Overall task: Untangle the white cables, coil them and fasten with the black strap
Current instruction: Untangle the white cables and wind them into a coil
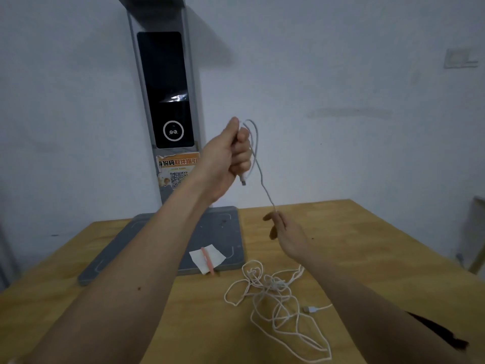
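Observation:
My left hand (pixel 231 156) is raised above the table, fist shut on one end of a white cable (pixel 258 164); its plug (pixel 243 179) hangs below the fist and a small loop arcs over my fingers. The cable runs down to my right hand (pixel 284 232), which pinches it between fingertips. A tangled heap of white cables (pixel 275 292) lies on the wooden table (pixel 183 324) beneath my right forearm, with a USB plug (pixel 311 309) sticking out on its right. A black strap (pixel 441 332) shows under my right forearm near the table's right edge.
A grey scanner stand with a black screen (pixel 168 95) rises at the back, and its flat grey base (pixel 217 227) rests on the table. A white paper scrap with a pink pen (pixel 207 258) lies on the base's front edge. The wall stands close behind.

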